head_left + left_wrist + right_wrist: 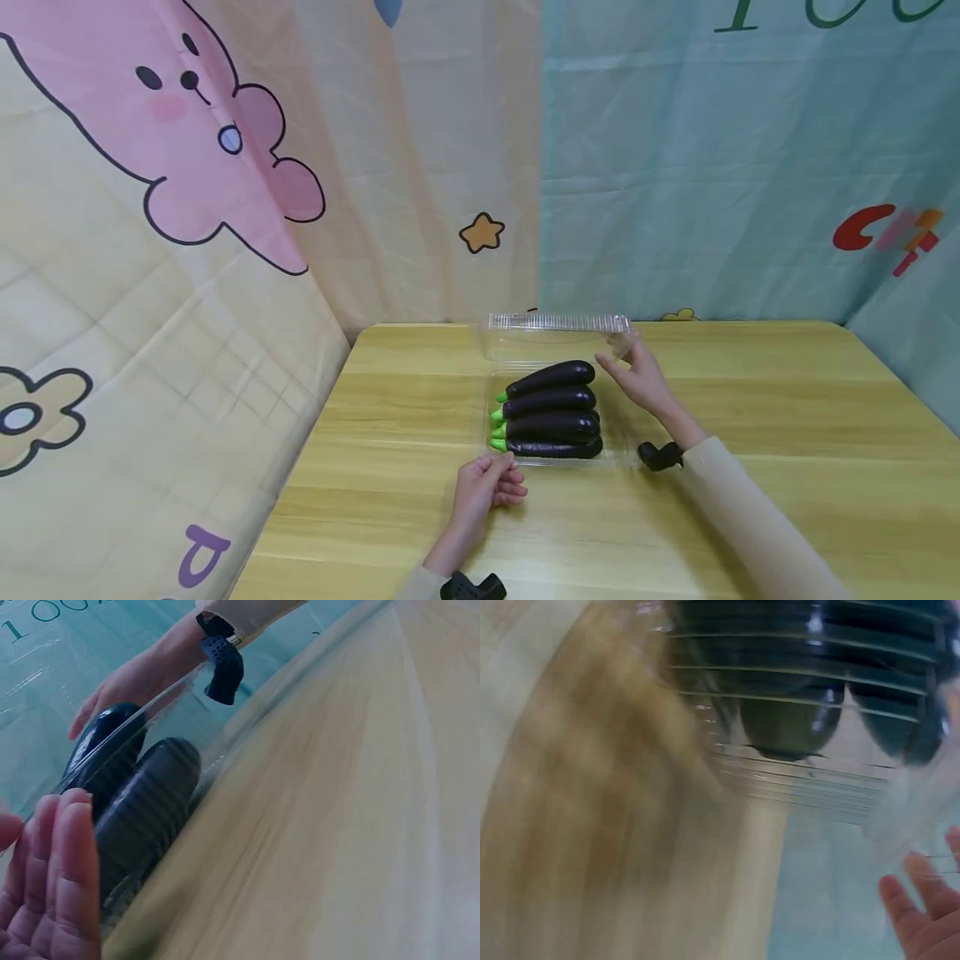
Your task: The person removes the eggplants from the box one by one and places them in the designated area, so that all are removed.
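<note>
A clear plastic box (618,450) holds several dark purple eggplants (551,400) with green stem ends pointing left. Its clear, ribbed lid (558,322) stands raised along the far side. My right hand (639,379) is at the lid's right end, its fingers extended and partly seen through the plastic; in the right wrist view the fingertips (922,892) are spread beside it. At the box's front left corner my left hand (483,492) pinches the near rim between thumb and forefinger. The left wrist view shows its other fingers (75,870) beside the eggplants (154,802).
The wooden table (360,467) extends to both sides of the box. A printed curtain (420,167) hangs behind the table and along its left. Dark wrist devices (660,456) are worn on both arms.
</note>
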{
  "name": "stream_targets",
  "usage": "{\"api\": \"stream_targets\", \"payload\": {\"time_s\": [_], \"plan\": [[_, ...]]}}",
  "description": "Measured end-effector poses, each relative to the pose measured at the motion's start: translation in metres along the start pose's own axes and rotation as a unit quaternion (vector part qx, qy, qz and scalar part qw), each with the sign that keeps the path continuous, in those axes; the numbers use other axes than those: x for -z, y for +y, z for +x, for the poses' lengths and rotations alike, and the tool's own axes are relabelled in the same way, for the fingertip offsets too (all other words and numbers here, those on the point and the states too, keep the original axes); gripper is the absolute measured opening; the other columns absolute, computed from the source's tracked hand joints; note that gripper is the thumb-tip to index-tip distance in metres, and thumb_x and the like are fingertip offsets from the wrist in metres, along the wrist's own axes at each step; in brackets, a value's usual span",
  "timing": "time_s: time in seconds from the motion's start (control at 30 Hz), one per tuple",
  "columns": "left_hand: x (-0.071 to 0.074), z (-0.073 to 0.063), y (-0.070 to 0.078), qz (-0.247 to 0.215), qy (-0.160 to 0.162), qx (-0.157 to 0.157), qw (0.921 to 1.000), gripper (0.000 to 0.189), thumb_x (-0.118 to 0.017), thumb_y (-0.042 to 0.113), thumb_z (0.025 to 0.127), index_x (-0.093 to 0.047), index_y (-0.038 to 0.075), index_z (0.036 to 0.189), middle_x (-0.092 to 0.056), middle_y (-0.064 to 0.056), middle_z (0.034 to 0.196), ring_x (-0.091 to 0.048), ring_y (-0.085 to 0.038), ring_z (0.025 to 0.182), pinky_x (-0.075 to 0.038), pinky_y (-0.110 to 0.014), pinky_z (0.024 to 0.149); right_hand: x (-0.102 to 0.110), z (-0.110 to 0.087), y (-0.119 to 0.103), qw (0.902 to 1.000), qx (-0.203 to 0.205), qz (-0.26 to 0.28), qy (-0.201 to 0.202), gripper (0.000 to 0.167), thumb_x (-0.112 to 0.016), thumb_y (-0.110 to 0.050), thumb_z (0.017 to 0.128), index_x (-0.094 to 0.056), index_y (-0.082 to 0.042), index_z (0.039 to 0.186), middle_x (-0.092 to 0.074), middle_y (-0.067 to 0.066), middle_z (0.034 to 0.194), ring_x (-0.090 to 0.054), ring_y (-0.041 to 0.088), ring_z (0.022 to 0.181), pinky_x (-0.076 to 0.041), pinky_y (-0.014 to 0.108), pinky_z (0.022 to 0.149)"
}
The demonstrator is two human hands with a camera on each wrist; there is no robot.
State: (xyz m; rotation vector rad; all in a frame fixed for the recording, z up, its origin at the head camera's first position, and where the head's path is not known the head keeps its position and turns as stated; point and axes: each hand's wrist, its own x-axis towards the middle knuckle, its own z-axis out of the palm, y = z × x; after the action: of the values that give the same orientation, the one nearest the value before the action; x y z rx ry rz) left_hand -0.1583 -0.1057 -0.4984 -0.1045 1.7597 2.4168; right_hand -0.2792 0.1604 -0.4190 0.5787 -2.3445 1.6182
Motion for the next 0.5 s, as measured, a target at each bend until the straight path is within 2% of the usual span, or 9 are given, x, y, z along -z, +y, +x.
{"api": "stream_targets", "payload": {"time_s": [0.07, 0.13, 0.2, 0.23, 0.3, 0.37, 0.43, 0.5], "plan": [[0.006, 0.002, 0.002, 0.021, -0.006, 0.013, 0.9997, 0.024, -0.065, 0.019, 0.091, -0.064, -0.003, 0.083, -0.065, -0.007, 0.069, -0.066, -0.016, 0.06, -0.057, -0.028, 0.057, -0.001, 0.002, 0.018, 0.9993, -0.001, 0.034, -0.012, 0.046, -0.057, -0.005, 0.095, -0.04, 0.006, 0.137, -0.039, 0.03, 0.139, -0.038, 0.048, 0.124, -0.043, 0.044, 0.099], [0.013, 0.003, 0.007, 0.035, -0.006, 0.019, 0.9992, 0.031, -0.066, 0.027, 0.091, -0.063, -0.002, 0.079, -0.064, -0.007, 0.068, -0.066, -0.018, 0.06, -0.057, -0.03, 0.057, -0.002, 0.004, 0.036, 0.9977, -0.006, 0.065, -0.019, 0.047, -0.054, -0.005, 0.097, -0.037, 0.001, 0.141, -0.037, 0.028, 0.141, -0.04, 0.049, 0.122, -0.048, 0.031, 0.092], [0.021, 0.005, 0.011, 0.044, 0.01, 0.013, 0.9989, 0.038, -0.065, 0.033, 0.091, -0.06, 0.0, 0.073, -0.062, -0.007, 0.065, -0.066, -0.018, 0.058, -0.057, -0.031, 0.056, -0.004, 0.005, 0.046, 0.9946, -0.018, 0.1, -0.02, 0.048, -0.051, -0.005, 0.098, -0.035, -0.001, 0.143, -0.038, 0.028, 0.14, -0.043, 0.05, 0.119, -0.05, 0.023, 0.085], [0.025, 0.006, 0.012, 0.045, 0.021, 0.008, 0.9987, 0.039, -0.064, 0.035, 0.091, -0.058, 0.002, 0.071, -0.061, -0.007, 0.064, -0.065, -0.018, 0.057, -0.057, -0.031, 0.054, -0.005, 0.005, 0.049, 0.9929, -0.024, 0.115, -0.02, 0.047, -0.05, -0.004, 0.098, -0.034, 0.0, 0.143, -0.039, 0.029, 0.139, -0.045, 0.051, 0.116, -0.051, 0.023, 0.084], [0.03, 0.008, 0.012, 0.047, 0.037, -0.006, 0.9982, 0.041, -0.061, 0.036, 0.093, -0.054, 0.004, 0.068, -0.059, -0.006, 0.062, -0.064, -0.018, 0.054, -0.057, -0.032, 0.052, -0.007, 0.005, 0.053, 0.9913, -0.031, 0.126, -0.018, 0.048, -0.048, -0.002, 0.099, -0.031, 0.002, 0.144, -0.041, 0.032, 0.137, -0.049, 0.051, 0.111, -0.054, 0.031, 0.083], [0.031, 0.011, 0.01, 0.053, 0.048, -0.021, 0.9972, 0.038, -0.062, 0.032, 0.093, -0.052, 0.004, 0.07, -0.057, -0.006, 0.061, -0.062, -0.017, 0.052, -0.056, -0.031, 0.05, -0.009, 0.005, 0.055, 0.989, -0.04, 0.142, -0.014, 0.05, -0.046, -0.001, 0.099, -0.028, 0.003, 0.146, -0.041, 0.035, 0.135, -0.051, 0.051, 0.107, -0.053, 0.039, 0.083], [0.031, 0.012, 0.009, 0.053, 0.047, -0.032, 0.997, 0.031, -0.063, 0.026, 0.093, -0.05, 0.002, 0.08, -0.056, -0.005, 0.061, -0.061, -0.016, 0.051, -0.055, -0.03, 0.048, -0.01, 0.005, 0.057, 0.9876, -0.051, 0.148, -0.004, 0.051, -0.046, -0.002, 0.1, -0.026, 0.004, 0.147, -0.04, 0.036, 0.134, -0.056, 0.047, 0.103, -0.053, 0.04, 0.083], [0.031, 0.014, 0.008, 0.05, 0.038, -0.04, 0.9972, 0.029, -0.064, 0.022, 0.092, -0.048, -0.001, 0.096, -0.056, -0.004, 0.061, -0.06, -0.016, 0.05, -0.055, -0.03, 0.047, -0.011, 0.006, 0.058, 0.9866, -0.068, 0.148, 0.006, 0.052, -0.046, -0.004, 0.1, -0.025, 0.003, 0.147, -0.041, 0.036, 0.134, -0.06, 0.042, 0.099, -0.054, 0.035, 0.081]]}}
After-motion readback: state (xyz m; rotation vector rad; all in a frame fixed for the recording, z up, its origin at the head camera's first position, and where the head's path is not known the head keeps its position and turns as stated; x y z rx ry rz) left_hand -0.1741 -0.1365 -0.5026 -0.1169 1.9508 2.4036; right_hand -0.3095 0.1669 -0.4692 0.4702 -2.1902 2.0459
